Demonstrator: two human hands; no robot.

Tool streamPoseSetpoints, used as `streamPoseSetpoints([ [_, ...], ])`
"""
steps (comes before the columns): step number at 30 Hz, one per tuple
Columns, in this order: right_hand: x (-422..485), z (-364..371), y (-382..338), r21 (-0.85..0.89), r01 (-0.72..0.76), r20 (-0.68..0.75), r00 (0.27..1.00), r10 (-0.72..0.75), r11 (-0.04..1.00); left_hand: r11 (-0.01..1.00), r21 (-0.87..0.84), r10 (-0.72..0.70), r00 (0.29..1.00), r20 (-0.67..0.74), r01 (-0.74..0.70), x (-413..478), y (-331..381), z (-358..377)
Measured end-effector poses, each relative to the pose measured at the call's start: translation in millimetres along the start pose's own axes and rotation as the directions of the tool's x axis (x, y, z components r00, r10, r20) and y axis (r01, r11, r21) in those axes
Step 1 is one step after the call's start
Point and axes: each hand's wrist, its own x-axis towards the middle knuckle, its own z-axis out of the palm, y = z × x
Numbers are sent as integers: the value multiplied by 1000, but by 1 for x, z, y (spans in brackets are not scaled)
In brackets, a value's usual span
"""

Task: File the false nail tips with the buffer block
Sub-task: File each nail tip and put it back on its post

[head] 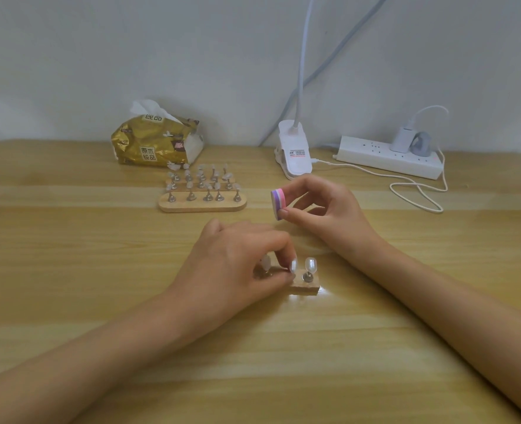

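Step in hand: set-up for a filing stroke, no contact between block and tip yet. The pink-and-purple striped foam buffer block (278, 204) is pinched between the thumb and curled fingers of the right hand (325, 206). It is held in the air, well apart from the tips.

The small pale wooden stand (308, 287) lies near the front of the light wooden table (69, 240), partly covered by the left hand (234, 264). The left fingers are curled down, thumb and forefinger pinched on the middle pearly false nail tip (293, 266). Whether its metal peg is also gripped cannot be told. A second pearly tip (310, 264) stands free just beside it.

The larger oval wooden rack of clear tips (202, 203) sits farther back, untouched.

Next move, as judged: the block is to be lowered to the pinched tip, its flat face laid on the edge, and light strokes made. The tip is to be steadied so the peg is not knocked off.
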Motion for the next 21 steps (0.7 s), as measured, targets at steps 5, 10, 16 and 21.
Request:
streamPoseSetpoints([
  [5, 0, 1, -1, -21, -23, -18, 1000, 22, 1000, 959, 239, 181, 979, -90, -155, -3, 6, -2],
  [10, 1, 0, -2, -36, -32, -20, 999, 31, 999, 941, -329, 20, 983, -181, -80, 14, -4, -29],
  [16, 0, 0, -3, -10, -47, -31, 998, 47, 999, 844, -479, -307, 950, -61, 242, 36, -48, -13],
  [21, -1, 0, -3, -25, -32, -17, 999, 32, 999, 905, -330, -285, 959, -5, 267, 39, -58, 1],
])
